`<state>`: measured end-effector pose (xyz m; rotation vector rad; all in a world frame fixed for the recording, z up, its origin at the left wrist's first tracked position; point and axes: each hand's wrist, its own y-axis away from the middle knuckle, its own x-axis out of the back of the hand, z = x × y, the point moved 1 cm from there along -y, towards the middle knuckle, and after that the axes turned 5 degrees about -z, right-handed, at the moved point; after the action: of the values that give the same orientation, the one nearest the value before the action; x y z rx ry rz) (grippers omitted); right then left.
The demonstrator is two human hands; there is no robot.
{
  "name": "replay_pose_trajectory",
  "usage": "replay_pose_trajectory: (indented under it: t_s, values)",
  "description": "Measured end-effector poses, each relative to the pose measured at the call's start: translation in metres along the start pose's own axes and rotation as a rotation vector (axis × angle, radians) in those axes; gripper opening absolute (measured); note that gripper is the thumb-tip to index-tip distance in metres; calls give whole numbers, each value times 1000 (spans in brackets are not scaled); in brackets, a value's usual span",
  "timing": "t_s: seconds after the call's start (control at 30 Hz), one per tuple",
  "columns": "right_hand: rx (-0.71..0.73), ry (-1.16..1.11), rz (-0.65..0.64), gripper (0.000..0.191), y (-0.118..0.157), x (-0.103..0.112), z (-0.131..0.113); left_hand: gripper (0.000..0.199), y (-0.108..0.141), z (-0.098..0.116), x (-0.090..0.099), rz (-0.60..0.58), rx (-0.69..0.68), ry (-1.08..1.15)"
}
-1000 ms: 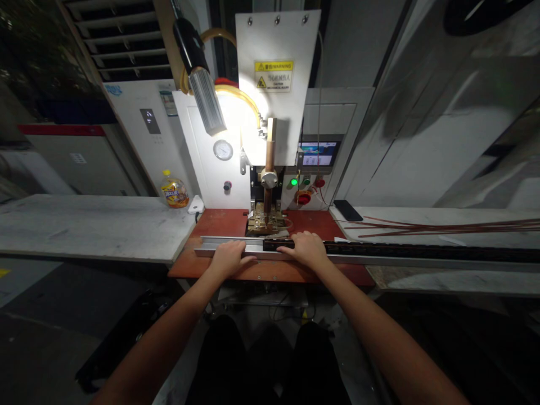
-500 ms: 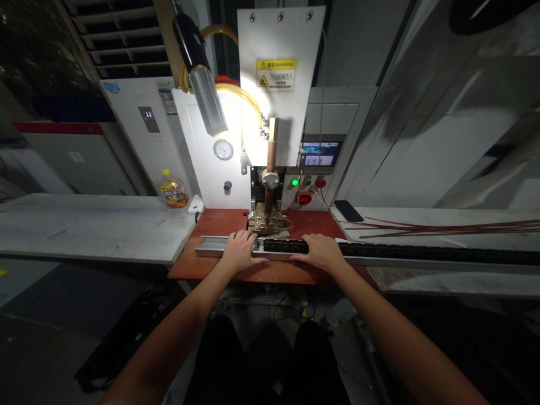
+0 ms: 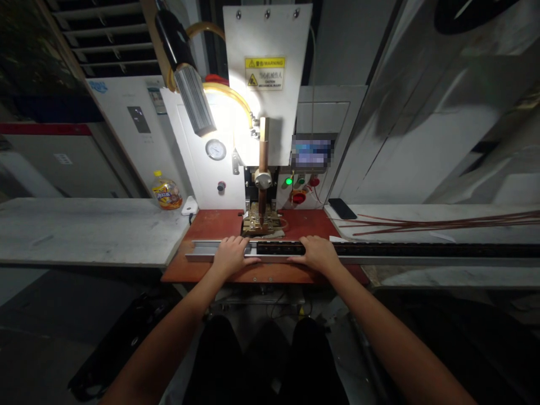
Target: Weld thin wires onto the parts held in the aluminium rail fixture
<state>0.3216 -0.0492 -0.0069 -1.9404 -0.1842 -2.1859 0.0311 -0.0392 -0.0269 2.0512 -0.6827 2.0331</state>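
Note:
A long metal channel (image 3: 354, 260) runs from left to right across the red-brown work plate (image 3: 189, 274). Inside it lies a dark strip (image 3: 280, 247), which extends far to the right. My left hand (image 3: 232, 254) grips the channel near its left end, thumb on the front side and fingers over the top. Farther right, my right hand (image 3: 317, 253) holds the channel and the strip in the same way. Between and behind my hands, the copper rod (image 3: 262, 197) of the machine points down at a brass fixture (image 3: 256, 219).
Behind stands the white machine (image 3: 265, 79) with a lamp (image 3: 194, 98), a gauge (image 3: 216, 149) and lit buttons. On the left bench (image 3: 84, 230) are a yellow-capped bottle (image 3: 167, 192) and a white device (image 3: 189, 206). At right lie a phone (image 3: 342, 208) and thin copper-coloured rods (image 3: 422, 223).
The whole view has shifted, so the machine and bench appear farther left. Both hands keep their grip on the channel, which sits slightly lower relative to the fixture.

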Motion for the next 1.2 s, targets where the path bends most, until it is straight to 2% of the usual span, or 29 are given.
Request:
replay_pose_trajectory:
  t_s: [0.37,0.63,0.8,0.9,0.97,1.07,1.2]
  values:
    - [-2,-22,9,82,13,2,-20,71,20,-11,1,16,-6,40]
    - [14,-52,35,78,15,5,-20,65,23,-12,-4,101,-14,11]
    - [94,-66,-4,77,17,13,-12,62,24,-11,-2,134,-23,-3]
    - [75,-76,15,66,11,18,13,60,24,-10,0,148,-14,18]
    - [-21,-69,19,58,3,20,43,60,24,-9,0,149,-16,24]
    - [-194,-51,-96,42,-11,18,104,60,24,-9,1,154,-15,26]
    - [-360,-20,-272,39,-21,2,181,57,23,-9,1,168,-8,45]
